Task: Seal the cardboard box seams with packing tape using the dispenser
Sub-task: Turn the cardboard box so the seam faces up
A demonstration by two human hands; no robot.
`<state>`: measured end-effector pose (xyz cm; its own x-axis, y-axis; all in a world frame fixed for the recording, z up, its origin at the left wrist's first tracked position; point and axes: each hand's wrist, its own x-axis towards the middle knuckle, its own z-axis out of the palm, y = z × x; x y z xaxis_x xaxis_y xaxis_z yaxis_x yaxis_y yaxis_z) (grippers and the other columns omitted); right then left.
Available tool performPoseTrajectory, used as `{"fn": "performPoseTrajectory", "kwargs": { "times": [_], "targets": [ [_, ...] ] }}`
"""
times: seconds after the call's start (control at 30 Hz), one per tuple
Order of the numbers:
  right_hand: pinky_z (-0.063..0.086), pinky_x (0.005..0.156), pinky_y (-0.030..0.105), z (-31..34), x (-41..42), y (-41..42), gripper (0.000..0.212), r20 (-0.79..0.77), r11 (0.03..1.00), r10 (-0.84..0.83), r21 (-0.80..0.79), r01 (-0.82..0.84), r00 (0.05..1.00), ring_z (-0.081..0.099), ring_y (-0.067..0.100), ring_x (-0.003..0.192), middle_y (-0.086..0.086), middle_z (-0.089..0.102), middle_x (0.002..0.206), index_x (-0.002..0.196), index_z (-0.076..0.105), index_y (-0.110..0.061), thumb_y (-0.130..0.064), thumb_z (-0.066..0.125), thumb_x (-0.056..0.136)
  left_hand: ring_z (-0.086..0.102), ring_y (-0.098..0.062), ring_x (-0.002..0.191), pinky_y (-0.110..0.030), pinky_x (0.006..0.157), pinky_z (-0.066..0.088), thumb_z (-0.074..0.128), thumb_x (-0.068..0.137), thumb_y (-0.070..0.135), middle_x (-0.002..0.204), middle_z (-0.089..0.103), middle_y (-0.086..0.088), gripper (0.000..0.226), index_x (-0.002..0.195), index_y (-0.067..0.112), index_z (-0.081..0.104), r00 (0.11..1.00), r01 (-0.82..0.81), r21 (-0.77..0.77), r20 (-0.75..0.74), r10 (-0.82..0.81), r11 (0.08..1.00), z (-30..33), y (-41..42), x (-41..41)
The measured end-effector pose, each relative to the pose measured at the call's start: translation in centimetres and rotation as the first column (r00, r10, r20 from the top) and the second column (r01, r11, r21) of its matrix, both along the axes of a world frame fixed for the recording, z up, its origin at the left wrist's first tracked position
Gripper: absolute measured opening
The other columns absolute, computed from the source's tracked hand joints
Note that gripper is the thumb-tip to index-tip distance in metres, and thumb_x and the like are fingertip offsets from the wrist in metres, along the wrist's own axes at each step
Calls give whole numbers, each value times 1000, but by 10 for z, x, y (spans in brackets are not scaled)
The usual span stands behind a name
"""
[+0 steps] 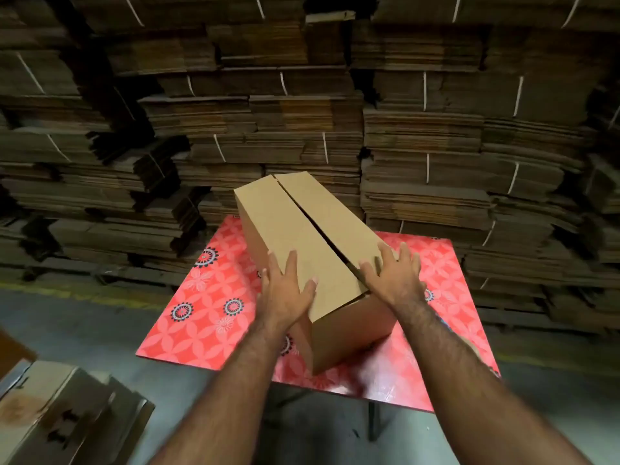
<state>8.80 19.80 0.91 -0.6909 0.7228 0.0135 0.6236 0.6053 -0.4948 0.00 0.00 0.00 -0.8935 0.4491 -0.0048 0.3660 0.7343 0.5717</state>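
- Head view: the cardboard box (302,243) lies on the red patterned table (208,317), flaps folded down, centre seam (322,231) gaping and bare of tape; the sealing looks not yet begun.
- No dispenser shows.
- Left hand (288,290) and right hand (394,278) lie flat, fingers spread, pressing the near flap ends, gripping nothing.
- The box's near end sits close to the table edge; stacked flat cartons (436,146) crowd behind, with bare tabletop on either side.

Both bare forearms extended forward; left hand (288,290) and right hand (394,276) flat, palms down, fingers straight and spread.
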Motion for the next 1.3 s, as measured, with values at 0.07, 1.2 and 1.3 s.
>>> {"fn": "performPoseTrajectory", "kwargs": {
  "times": [0.07, 1.2, 1.3],
  "targets": [
    [23, 111, 62, -5, -6, 7, 77, 64, 1000, -24, -2, 24, 998, 5, 44, 146, 20, 13, 160, 149, 30, -35, -68, 53, 83, 15, -41, 148, -44, 115, 29, 65, 87, 52, 163, -3, -22, 93, 158, 28, 9, 970, -119, 100, 226, 94, 988, -2, 5, -4],
    [26, 110, 66, -26, -73, 31, 82, 234, 985, -164, 92, 147, 958, -11, 45, 147, 13, -1, 164, 155, 14, -38, -76, 34, 85, -4, -39, 150, -55, 116, 23, 66, 85, 39, 160, -26, -18, 88, 156, 35, 14, 997, 69, 144, 26, -73, 987, -5, 47, -77],
    [34, 102, 66, -14, -84, 7, 82, 199, 928, -367, 6, 373, 909, -4, 55, 144, 17, -1, 162, 152, 24, -31, -67, 52, 83, 12, -36, 148, -58, 111, 27, 58, 89, 45, 164, 5, -13, 74, 154, 36, 23, 985, 143, -15, -93, -144, 990, 10, 46, -157]
  ]
}}
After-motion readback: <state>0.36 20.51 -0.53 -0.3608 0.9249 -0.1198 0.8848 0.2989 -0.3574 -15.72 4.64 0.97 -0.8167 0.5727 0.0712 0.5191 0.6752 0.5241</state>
